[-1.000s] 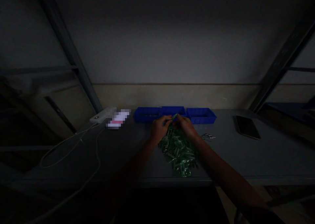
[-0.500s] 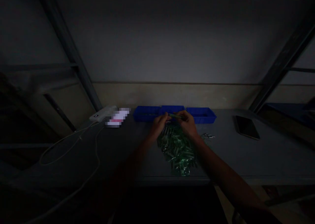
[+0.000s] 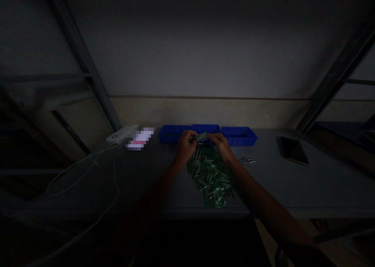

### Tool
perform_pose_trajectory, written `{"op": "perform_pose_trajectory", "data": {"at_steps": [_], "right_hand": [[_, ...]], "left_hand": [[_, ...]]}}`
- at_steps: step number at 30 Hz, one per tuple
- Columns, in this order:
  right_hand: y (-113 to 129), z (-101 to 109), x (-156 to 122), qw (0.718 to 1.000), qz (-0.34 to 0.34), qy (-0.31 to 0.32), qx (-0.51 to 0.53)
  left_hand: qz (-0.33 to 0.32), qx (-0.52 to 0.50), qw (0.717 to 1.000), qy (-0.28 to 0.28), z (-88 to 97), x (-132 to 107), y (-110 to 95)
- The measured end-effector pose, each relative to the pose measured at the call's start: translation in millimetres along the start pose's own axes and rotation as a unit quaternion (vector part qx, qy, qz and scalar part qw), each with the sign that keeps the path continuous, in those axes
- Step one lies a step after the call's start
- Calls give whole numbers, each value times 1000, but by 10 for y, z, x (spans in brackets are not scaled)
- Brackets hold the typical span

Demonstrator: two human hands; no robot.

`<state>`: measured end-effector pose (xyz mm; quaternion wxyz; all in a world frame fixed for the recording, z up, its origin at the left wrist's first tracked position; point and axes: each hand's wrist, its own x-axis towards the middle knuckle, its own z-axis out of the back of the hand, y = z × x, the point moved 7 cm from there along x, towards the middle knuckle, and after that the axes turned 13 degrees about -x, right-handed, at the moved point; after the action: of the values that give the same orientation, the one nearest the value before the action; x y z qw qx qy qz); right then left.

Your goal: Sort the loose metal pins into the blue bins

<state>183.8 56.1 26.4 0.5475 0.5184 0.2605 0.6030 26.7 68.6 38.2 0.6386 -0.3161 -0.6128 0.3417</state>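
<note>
Between my two hands is a small greenish plastic packet, held up in front of the middle blue bin. My left hand has its fingers curled and closed on the packet's left end. At the other end, my right hand pinches the packet with thumb and fingers. Below both hands, a pile of shiny green packets with pale slim pieces in them is spread on the grey table. Several thin silver metal pieces lie just right of my right wrist.
Along the wall stand a left blue bin, a middle blue bin and a right blue bin. At left are a white device, a lit screen and white cables. A dark phone lies at right.
The slim green item between my hands now shows a broader, flatter face. My left hand has turned and curled in, while my right hand's fingers have stretched out leftward.
</note>
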Motion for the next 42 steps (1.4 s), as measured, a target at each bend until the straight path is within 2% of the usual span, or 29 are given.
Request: {"op": "perform_pose_trajectory", "data": {"at_steps": [3,5,7,10,12,16,19,22,25,27,30,32,34,36,38,40,42], "right_hand": [[-6,-74,8,996,-20,61,65],[0,-50,12,998,-5,47,42],[32,12,5,999,29,4,-21],[161,62,-49,984,116,-44,-128],[249,36,-103,968,175,-48,-174],[295,-82,-179,949,237,-20,-208],[278,-121,-192,943,255,-14,-213],[264,-115,-173,944,255,-8,-208],[238,-106,-145,950,234,5,-204],[218,-111,-132,954,220,15,-202],[194,-101,-113,959,199,24,-198],[189,-62,-92,962,185,24,-198],[189,9,-62,964,172,21,-200],[183,111,-22,965,159,9,-206],[151,224,23,966,140,-10,-219],[86,305,64,965,118,-22,-232],[-4,330,93,964,102,-20,-244]], "left_hand": [[-58,69,996,24,-43,-50,-107],[-56,77,995,34,-72,-77,-90],[-35,70,996,39,-89,-83,-36],[22,28,999,37,-80,-57,67],[93,-35,995,23,-51,-39,176],[246,-166,955,-3,-34,-77,421],[279,-204,938,-1,-48,-104,467],[290,-200,936,-8,-20,-105,439],[259,-140,955,-39,140,-16,349],[216,-88,969,-81,323,95,275],[202,-54,965,-157,608,244,250],[200,-15,964,-176,732,323,236],[152,50,968,-191,812,370,144],[69,109,970,-205,822,342,5],[8,137,971,-194,733,240,-72],[-16,161,973,-162,576,103,-68],[-4,173,983,-67,320,-13,9]]}}
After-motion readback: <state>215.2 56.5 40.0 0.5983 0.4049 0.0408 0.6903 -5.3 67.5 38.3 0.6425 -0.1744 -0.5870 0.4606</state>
